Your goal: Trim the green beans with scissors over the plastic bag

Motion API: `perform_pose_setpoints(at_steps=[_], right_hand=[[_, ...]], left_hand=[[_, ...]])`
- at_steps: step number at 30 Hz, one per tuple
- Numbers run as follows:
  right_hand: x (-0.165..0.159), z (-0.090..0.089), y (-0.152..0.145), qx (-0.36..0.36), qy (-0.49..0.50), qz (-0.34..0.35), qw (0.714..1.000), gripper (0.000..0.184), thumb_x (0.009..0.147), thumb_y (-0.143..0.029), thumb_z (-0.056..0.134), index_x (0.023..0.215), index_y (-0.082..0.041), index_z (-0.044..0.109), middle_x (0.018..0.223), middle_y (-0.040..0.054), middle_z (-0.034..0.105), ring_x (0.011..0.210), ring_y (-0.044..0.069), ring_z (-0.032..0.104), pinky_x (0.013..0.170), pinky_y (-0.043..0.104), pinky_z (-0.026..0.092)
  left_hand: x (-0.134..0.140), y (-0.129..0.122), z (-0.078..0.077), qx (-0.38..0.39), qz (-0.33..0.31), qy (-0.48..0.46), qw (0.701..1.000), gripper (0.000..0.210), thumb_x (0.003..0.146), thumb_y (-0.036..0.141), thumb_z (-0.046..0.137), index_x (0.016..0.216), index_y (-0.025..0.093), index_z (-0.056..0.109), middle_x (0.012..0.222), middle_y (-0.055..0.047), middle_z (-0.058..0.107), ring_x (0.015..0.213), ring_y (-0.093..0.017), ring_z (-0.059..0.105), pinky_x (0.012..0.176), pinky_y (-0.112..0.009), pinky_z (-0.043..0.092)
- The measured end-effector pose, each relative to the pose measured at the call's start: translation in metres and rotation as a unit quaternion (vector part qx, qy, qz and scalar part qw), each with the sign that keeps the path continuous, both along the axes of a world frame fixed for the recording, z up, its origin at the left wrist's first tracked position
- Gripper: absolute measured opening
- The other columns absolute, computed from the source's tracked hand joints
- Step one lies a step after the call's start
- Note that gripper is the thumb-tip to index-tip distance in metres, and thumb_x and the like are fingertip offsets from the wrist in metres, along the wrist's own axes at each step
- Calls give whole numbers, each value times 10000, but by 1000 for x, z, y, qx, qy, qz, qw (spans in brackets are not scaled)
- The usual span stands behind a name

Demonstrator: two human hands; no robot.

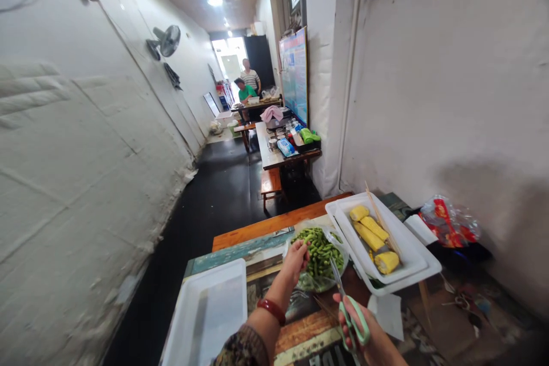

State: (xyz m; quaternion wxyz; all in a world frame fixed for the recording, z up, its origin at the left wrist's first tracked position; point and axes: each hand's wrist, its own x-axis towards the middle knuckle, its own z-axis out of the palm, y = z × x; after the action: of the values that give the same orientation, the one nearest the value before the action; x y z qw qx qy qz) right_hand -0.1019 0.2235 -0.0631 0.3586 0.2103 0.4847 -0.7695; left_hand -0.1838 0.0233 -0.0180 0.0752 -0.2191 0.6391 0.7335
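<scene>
My left hand (295,258), with a red bangle at the wrist, is closed at the near left edge of a heap of green edamame pods (322,254), and a pod shows at its fingertips. The pods lie in a clear plastic bag (316,284) on the table. My right hand (358,326) grips scissors (363,318) by their pale green handles. Their metal blades point up and away, close to the near right side of the heap. Whether the blades touch any pod is hard to tell.
To the right, stacked white trays (422,270) hold several corn pieces (371,234) and wooden skewers (383,220). A white tray (214,303) stands at the left. Red packaging (448,223) lies far right. Beyond are a bench (271,182), another table (266,146) and two people (250,81).
</scene>
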Motion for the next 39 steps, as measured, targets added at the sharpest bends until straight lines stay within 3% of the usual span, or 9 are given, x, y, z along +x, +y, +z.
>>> perform_pose_setpoints(at_steps=[4,8,13,17,20,24,32,39], right_hand=[[16,0,-7,24,70,29,997,692,505,-677,801,991,-208,650,562,-36,584,427,106,515,358,191,365],[36,18,-18,22,147,87,985,687,523,-642,805,1034,-208,658,582,-32,597,456,114,535,394,203,385],[65,69,-32,21,213,92,972,621,596,-541,816,1088,-203,643,625,-36,582,480,106,506,413,205,365],[87,116,-41,-5,266,88,960,540,721,-495,766,1148,-192,633,707,-17,587,565,103,505,494,212,401],[101,136,-50,1,280,99,955,546,725,-498,770,1150,-186,628,683,-25,562,562,107,478,484,217,390],[117,146,-58,-9,306,124,944,539,751,-509,746,1172,-197,623,717,-15,567,582,116,482,493,227,400],[143,165,-63,21,375,202,905,507,805,-503,689,1220,-222,610,862,26,620,699,151,546,632,265,461],[141,174,-57,9,430,277,859,546,832,-531,645,1264,-206,565,942,50,611,800,177,569,736,301,482]], left_hand=[[31,-5,23,26,-21,28,999,295,741,442,617,894,201,542,498,99,463,352,-42,272,416,-209,81],[79,-20,46,46,-22,49,998,281,734,431,616,871,202,527,554,72,529,366,-44,312,408,-213,87],[148,-38,77,94,10,78,992,325,746,480,646,844,193,531,660,38,575,415,-44,357,411,-216,105],[187,-47,105,83,23,111,990,387,785,549,638,833,169,586,734,21,570,479,-39,372,436,-213,142],[209,-53,121,84,42,123,988,424,757,562,680,822,145,641,612,57,437,487,-44,295,452,-219,131],[236,-55,135,93,55,150,983,394,748,513,718,843,132,675,531,83,323,480,-49,226,465,-228,124],[273,-49,153,135,88,164,973,306,721,407,770,848,164,634,644,41,521,509,-46,348,482,-204,176],[282,-30,161,128,109,168,971,279,729,360,769,844,160,613,694,19,604,461,-25,328,454,-189,184]])
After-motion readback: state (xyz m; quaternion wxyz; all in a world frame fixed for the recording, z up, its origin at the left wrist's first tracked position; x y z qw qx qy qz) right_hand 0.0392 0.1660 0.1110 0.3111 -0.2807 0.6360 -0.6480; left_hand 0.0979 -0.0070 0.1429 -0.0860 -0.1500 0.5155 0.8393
